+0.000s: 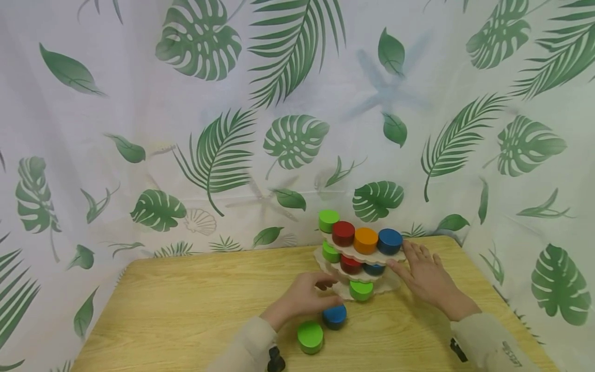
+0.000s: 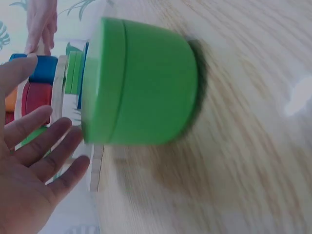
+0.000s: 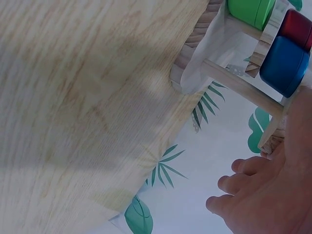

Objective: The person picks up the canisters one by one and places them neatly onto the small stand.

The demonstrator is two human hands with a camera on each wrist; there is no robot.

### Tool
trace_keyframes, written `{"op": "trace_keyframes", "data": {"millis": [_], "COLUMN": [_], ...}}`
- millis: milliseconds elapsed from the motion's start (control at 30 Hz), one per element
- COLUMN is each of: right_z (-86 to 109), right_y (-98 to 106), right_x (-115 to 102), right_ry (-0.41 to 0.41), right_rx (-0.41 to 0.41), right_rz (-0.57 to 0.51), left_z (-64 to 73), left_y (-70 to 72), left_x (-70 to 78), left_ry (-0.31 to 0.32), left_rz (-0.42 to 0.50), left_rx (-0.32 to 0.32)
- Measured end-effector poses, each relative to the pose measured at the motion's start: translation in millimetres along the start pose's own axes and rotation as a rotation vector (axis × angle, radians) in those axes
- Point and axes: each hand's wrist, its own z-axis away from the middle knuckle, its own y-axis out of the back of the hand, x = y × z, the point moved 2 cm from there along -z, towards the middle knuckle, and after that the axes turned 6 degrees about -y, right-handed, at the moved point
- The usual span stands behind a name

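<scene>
A tiered wooden stand [image 1: 392, 283] with scalloped shelves holds green, red [image 1: 343, 233], orange [image 1: 365, 241] and blue cylinders [image 1: 390, 241]. My left hand [image 1: 308, 295] hovers in front of its lower left side, fingers loosely spread and holding nothing. Just below that hand, a blue cylinder [image 1: 334, 316] stands on the table, with a green cylinder [image 1: 310, 337] beside it, large in the left wrist view. At the top shelf's right end, my right hand [image 1: 429, 276] holds the edge between thumb and forefinger, close to the blue cylinder. Its other fingers [image 3: 248, 166] extend free behind the shelf.
The wood-grain table [image 1: 186, 299] extends left and in front of the stand. A white leaf-patterned cloth [image 1: 288, 77] hangs behind the table and down its right side, close behind the stand. On the bottom tier sits one green cylinder [image 1: 361, 290].
</scene>
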Motion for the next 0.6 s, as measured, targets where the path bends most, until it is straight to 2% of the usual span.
{"op": "trace_keyframes", "data": {"millis": [167,300,467,600], "right_z": [-1.2,-1.6,-1.5,-1.4], "right_y": [-0.4,-0.8,-1.1,-1.2], "right_x": [-0.8,-1.1,0.4,0.2], "right_ry": [-0.007,-0.005,-0.004,0.000], "right_rx": [-0.007,-0.008,-0.004,0.003], "right_rz": [-0.006,-0.012,-0.005,0.000], "left_z": [12.1,19.3,25.6,27.6], "left_y": [7.8,9.4,5.3,-0.5], "left_x": [-3.5,-4.9,-3.8,-3.3], "left_ry": [-0.005,0.019,0.048,0.047], "left_rz": [0.008,0.024,0.033,0.038], "left_rx": [-0.024,-0.037,-0.060,-0.069]}}
